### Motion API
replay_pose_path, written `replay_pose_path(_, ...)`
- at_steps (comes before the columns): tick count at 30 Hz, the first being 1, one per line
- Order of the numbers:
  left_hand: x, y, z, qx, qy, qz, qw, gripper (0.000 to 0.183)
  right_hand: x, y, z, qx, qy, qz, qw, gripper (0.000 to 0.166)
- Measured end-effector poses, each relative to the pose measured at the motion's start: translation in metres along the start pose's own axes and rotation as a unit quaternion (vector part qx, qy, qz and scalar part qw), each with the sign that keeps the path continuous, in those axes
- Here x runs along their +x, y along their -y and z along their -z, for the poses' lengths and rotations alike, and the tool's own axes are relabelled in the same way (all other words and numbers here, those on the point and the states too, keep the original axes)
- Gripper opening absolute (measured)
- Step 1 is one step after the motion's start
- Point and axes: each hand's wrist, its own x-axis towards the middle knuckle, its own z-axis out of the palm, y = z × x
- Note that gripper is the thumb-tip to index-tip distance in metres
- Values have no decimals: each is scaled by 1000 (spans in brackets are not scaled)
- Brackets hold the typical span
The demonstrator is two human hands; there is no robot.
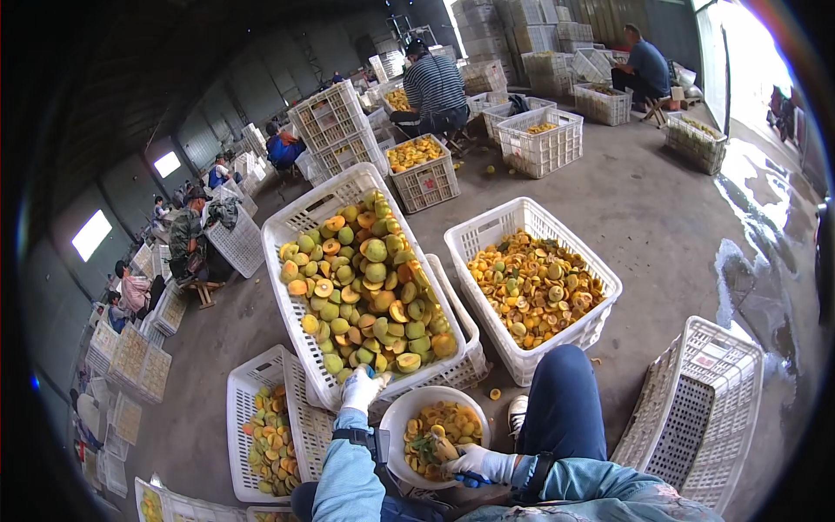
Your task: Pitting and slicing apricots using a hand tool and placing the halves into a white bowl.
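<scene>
My left hand, in a white and blue work glove, is at the near rim of a large white plastic crate heaped with halved green and orange stone fruit. Its fingertips are partly hidden, so its hold is unclear. Gloved alike, my right hand grips a tool with a wooden handle over a white bowl. Yellow fruit halves and some green leaves lie in the bowl. The tool's working end cannot be made out.
A white crate of cut orange fruit pieces stands ahead to the right. Another crate of halves is at the left, and an empty crate at the right. Several seated people work among stacked crates farther off. Wet patches mark the concrete floor.
</scene>
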Motion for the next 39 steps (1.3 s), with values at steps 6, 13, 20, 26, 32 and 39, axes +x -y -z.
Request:
replay_pose_path(6, -29, 28, -15, -651, -144, -67, 743, 41, 12, -22, 10, -238, 0, 119, 964, 18)
replay_pose_path(13, -114, 14, -12, -882, 88, 5, 463, 53, -2, 5, -36, -165, -115, 73, 977, 26)
replay_pose_path(20, -153, -4, -62, -714, 16, 11, 700, 73, 1, 6, -48, -437, -210, 154, 861, 39)
replay_pose_path(26, -144, 1, -104, -687, -31, -37, 725, 62, 6, 10, -43, -458, -268, 74, 844, 41)
replay_pose_path(32, -177, -38, -54, -522, -169, -99, 830, 37, 15, 0, -31, -464, -243, 160, 836, 46)
replay_pose_path(39, -149, 7, -110, -661, -91, 206, 716, 30, 13, 9, -20, -452, -208, -64, 865, 59)
